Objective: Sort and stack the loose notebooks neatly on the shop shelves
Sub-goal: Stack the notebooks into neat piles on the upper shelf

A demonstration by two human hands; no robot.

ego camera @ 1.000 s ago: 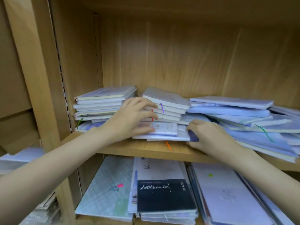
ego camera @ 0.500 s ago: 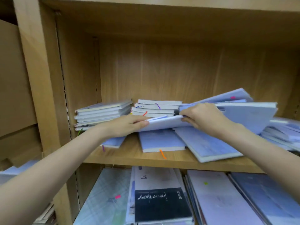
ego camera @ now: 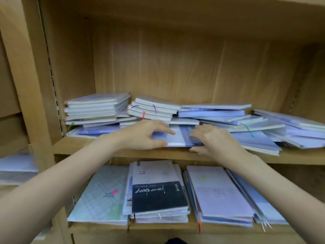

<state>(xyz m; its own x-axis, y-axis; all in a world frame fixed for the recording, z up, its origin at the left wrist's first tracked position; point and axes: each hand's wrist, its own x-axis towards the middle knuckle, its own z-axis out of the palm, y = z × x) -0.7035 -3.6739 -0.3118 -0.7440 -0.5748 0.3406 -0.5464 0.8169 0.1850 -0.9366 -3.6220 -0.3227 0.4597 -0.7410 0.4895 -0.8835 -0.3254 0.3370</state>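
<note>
Loose pale-blue notebooks lie on the middle wooden shelf [ego camera: 109, 152]. A fairly even stack [ego camera: 96, 110] stands at the left, and a small tilted stack [ego camera: 153, 110] leans beside it. A sprawling heap [ego camera: 228, 117] runs off to the right. One pale notebook [ego camera: 175, 138] lies flat at the shelf's front edge under these piles. My left hand [ego camera: 144, 135] grips its left part, fingers on top and thumb along the front edge. My right hand [ego camera: 211, 140] curls its fingers over the right part, with the thumb beneath.
The lower shelf holds flat piles: a checked notebook [ego camera: 103, 194], a black-banded one [ego camera: 158, 194] and a lilac one [ego camera: 219, 192]. The left upright [ego camera: 31, 85] closes the bay. More notebooks [ego camera: 15, 166] lie in the neighbouring bay. Much free height remains above the stacks.
The sheaf my right hand had lifted now lies flat in the heap. Both hands have dropped to the front edge and closed on the bottom notebook.
</note>
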